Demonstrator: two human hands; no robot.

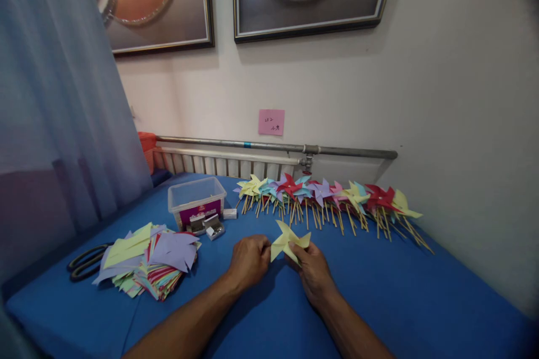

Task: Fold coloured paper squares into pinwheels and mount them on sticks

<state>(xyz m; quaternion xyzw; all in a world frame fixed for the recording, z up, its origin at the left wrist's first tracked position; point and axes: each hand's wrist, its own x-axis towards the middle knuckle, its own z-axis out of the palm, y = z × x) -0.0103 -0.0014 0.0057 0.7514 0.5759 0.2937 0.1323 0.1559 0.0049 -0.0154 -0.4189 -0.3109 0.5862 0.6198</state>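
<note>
A pale yellow paper pinwheel with pointed blades is held above the blue tabletop. My right hand grips it from the right, thumb on its front and the other fingers behind. At the pinwheel's left edge, my left hand is closed, its fingertips against or just beside a blade. Whatever those fingers pinch is hidden. No stick shows on this pinwheel. Behind it lie several finished pinwheels in many colours, on thin wooden sticks.
On the left sit a stack of cut coloured paper and dark-handled scissors. Behind the stack are a clear plastic tub and small open boxes with metal bits. A radiator and pipe run along the wall.
</note>
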